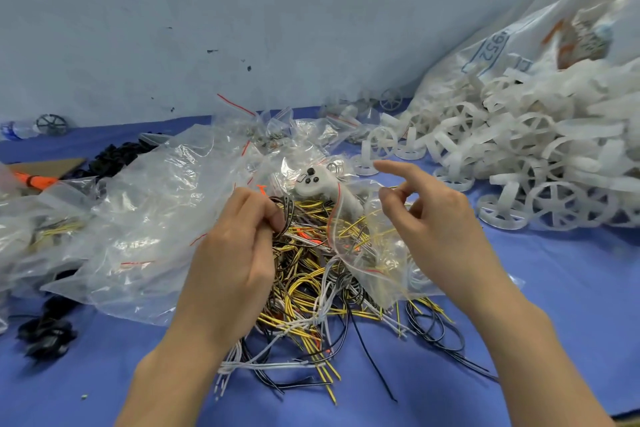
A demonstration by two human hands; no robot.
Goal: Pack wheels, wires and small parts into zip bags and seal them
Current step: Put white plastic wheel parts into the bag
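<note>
A tangled heap of yellow, black, white and orange wires (311, 291) lies in the middle of the blue table (554, 322). My left hand (239, 246) grips a bundle of black and yellow wires at the top of the heap. My right hand (429, 215) hovers over the heap's right side, index finger stretched out, thumb and other fingers curled in; whether it pinches a thin yellow wire is unclear. A clear zip bag (367, 253) with a red seal line lies over the wires between my hands. White spoked wheels (519, 156) spill from a big sack at the right.
A white controller (322, 184) rests behind the wires. Crumpled clear plastic bags (138, 211) cover the left. Black parts (48, 329) lie at the front left, more black parts (114, 152) behind. An orange tool (34, 180) sits at the far left. A blue-grey wall stands close behind.
</note>
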